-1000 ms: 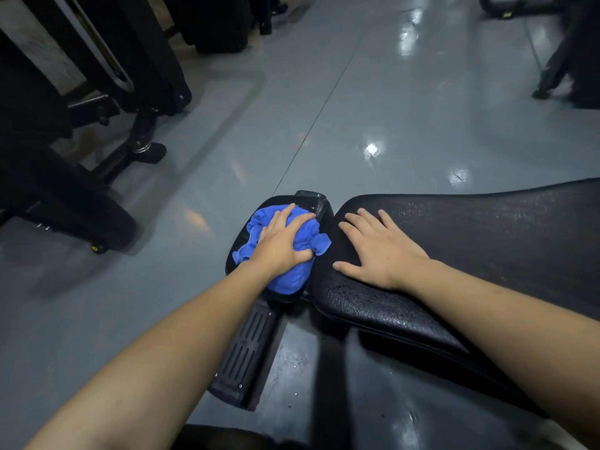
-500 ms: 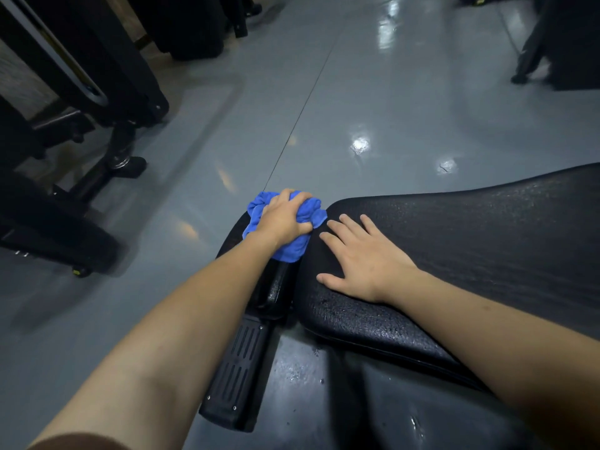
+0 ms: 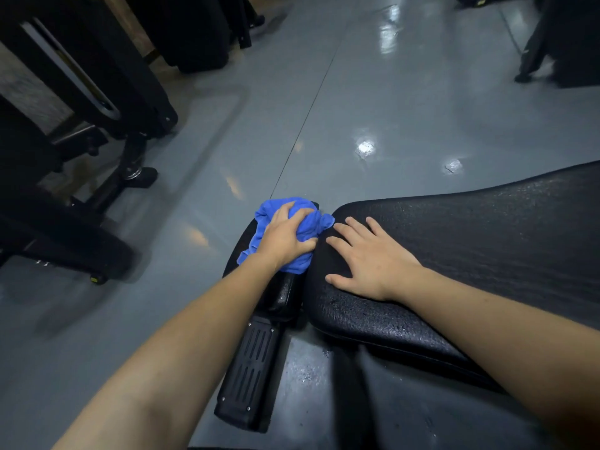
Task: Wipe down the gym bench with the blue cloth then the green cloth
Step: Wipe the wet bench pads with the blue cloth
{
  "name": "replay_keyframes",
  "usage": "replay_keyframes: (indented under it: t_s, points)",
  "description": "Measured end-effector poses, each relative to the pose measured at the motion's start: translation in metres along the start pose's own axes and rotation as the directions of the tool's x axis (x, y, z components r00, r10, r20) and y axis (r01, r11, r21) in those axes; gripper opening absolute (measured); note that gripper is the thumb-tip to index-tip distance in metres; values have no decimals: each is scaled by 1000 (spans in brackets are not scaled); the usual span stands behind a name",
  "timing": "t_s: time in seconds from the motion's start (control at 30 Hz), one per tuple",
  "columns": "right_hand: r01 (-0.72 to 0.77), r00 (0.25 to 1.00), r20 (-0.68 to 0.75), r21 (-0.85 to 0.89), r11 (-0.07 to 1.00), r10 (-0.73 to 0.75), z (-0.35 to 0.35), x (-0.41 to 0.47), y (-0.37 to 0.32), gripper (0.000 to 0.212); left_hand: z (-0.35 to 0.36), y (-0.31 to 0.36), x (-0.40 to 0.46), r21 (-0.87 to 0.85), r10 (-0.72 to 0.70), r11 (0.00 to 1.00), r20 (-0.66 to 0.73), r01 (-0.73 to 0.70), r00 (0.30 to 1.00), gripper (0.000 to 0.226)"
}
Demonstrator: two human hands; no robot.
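The black padded gym bench [image 3: 487, 241] runs from the centre to the right edge, its textured surface speckled with droplets. At its left end sits a smaller black pad [image 3: 282, 297], mostly covered. My left hand [image 3: 287, 237] presses a bunched blue cloth [image 3: 311, 222] onto the far end of that small pad, fingers curled over the cloth. Flat on the left end of the main pad lies my right hand [image 3: 370, 258], fingers spread, holding nothing. No green cloth is in view.
A black ribbed foot plate [image 3: 250, 375] of the bench frame lies below the small pad. Black gym machines [image 3: 81, 102] stand at the left and top, with another machine's frame [image 3: 552, 43] at the top right. Glossy grey floor [image 3: 373, 92] stretches beyond the bench.
My left hand has slid the blue cloth from the middle of the small pad toward its far end. My right hand has stayed flat on the main pad.
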State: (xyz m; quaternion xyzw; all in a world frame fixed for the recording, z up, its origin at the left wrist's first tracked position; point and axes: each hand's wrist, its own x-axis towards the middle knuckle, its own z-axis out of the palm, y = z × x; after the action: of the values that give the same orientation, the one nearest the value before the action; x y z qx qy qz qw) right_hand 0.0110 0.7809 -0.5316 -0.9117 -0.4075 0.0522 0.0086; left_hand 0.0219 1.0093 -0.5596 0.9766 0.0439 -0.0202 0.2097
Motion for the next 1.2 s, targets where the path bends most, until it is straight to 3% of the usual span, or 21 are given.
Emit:
replay_keyframes:
  t_s: [0.27, 0.4, 0.53, 0.67, 0.87, 0.97, 1.1, 1.2]
  points:
    - [-5, 999, 44, -7, 1000, 5, -5, -1, -3, 104, 0, -16, -92, 2, -18, 1000, -19, 18, 1000, 63]
    - [-8, 999, 51, -15, 1000, 9, -7, -3, -3, 88, 1, -21, -124, 42, -19, 999, -15, 19, 1000, 69]
    - [-7, 998, 56, -22, 1000, 9, -6, -3, -3, 84, 2, -24, -140, -21, -47, 999, -21, 46, 999, 60]
    - [-10, 999, 49, -19, 1000, 11, -5, -2, -3, 85, 6, -16, -130, -38, -114, 993, -56, 112, 992, 59]
    - [-8, 999, 46, -26, 1000, 9, -2, -1, -2, 94, 6, -14, -95, -27, -78, 997, -21, 78, 997, 46]
    - [-6, 999, 34, -30, 1000, 7, -1, 0, -2, 87, 1, -12, -74, -24, -59, 998, 5, 59, 998, 48]
    - [-9, 999, 33, -27, 1000, 10, 0, 1, -2, 100, -5, -8, -43, -93, -62, 994, 35, 65, 997, 61]
    - [-7, 1000, 16, -20, 1000, 7, 0, 0, -2, 94, -7, -8, -23, -135, -44, 990, 54, 51, 998, 65]
